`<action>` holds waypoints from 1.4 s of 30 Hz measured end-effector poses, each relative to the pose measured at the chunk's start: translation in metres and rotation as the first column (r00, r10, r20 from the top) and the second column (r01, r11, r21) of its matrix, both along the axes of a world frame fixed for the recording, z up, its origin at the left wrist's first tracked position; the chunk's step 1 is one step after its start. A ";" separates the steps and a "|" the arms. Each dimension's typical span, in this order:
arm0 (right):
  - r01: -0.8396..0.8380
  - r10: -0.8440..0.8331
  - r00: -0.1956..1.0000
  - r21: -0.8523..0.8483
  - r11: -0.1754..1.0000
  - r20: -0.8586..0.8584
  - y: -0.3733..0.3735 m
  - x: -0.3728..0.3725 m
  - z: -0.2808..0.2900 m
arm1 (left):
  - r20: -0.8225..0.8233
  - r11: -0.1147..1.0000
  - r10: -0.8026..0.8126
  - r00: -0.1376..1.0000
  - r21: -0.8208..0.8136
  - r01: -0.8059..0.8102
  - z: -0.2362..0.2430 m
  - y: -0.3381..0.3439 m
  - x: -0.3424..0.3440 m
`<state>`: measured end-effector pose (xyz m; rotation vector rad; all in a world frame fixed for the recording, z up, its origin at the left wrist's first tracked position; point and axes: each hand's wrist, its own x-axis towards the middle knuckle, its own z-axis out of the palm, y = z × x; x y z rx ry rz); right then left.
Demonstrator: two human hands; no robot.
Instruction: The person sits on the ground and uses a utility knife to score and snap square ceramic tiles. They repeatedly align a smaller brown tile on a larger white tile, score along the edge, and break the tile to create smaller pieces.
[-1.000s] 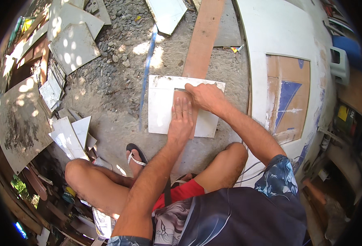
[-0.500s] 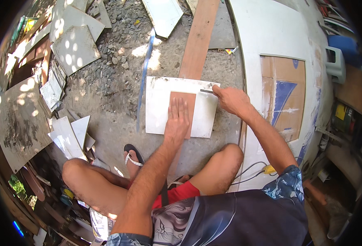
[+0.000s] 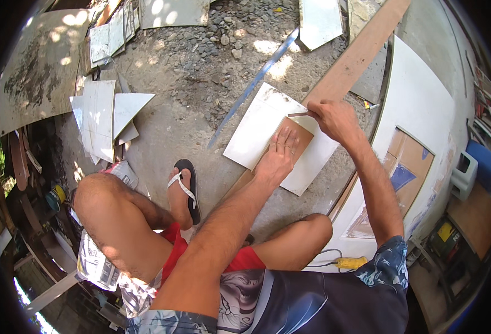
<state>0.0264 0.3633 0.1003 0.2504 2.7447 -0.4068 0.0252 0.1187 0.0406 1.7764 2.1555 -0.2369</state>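
Observation:
A white flat board lies at a slant on the ground in front of me. In its middle shows a brown rectangle; I cannot tell whether it is a separate piece or the plank below seen through a notch. My left hand rests flat on the brown area, fingers stretched out. At the board's far edge my right hand is closed on a thin dark metal blade. The blade's tip is by the rectangle's far corner. A long brown plank runs beneath the white board.
White board offcuts lie to the left, with gravel beyond. To the right is a large white panel with a brown inset. A yellow power tool part with a cord sits near my right elbow. My sandalled foot is left of the board.
My view has turned, so the board now looks slanted and farther right. The blade tip has come from over the white area to the rectangle's far corner. My left hand stays on the brown area.

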 end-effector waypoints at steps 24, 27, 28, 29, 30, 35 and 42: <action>-0.682 0.669 0.700 -0.044 0.730 0.248 -0.050 -0.077 -0.037 | -0.044 0.963 -0.014 0.999 -0.271 0.002 0.012 0.017 0.006; -0.689 0.665 0.697 -0.004 0.724 0.268 -0.040 -0.088 -0.032 | -0.041 0.975 0.011 0.999 -0.221 -0.020 0.005 0.011 0.007; -0.691 0.663 0.697 0.011 0.723 0.272 -0.032 -0.097 -0.027 | -0.034 0.982 0.024 0.999 -0.186 -0.029 0.000 0.009 0.009; -0.662 0.633 0.724 0.017 0.750 0.276 -0.018 -0.102 -0.025 | -0.031 0.985 0.026 0.999 -0.171 -0.031 -0.001 0.010 0.012; -0.636 0.606 0.746 0.022 0.772 0.276 -0.003 -0.109 -0.021 | -0.030 0.986 0.035 0.999 -0.160 -0.039 -0.002 0.011 0.013; -0.608 0.570 0.783 0.114 0.786 0.248 0.021 -0.122 0.001 | -0.056 0.982 0.012 0.998 -0.187 -0.022 0.000 0.012 0.012; -0.581 0.555 0.788 0.023 0.814 0.267 -0.005 -0.103 -0.020 | -0.072 0.983 -0.005 0.997 -0.182 -0.008 0.002 0.011 0.009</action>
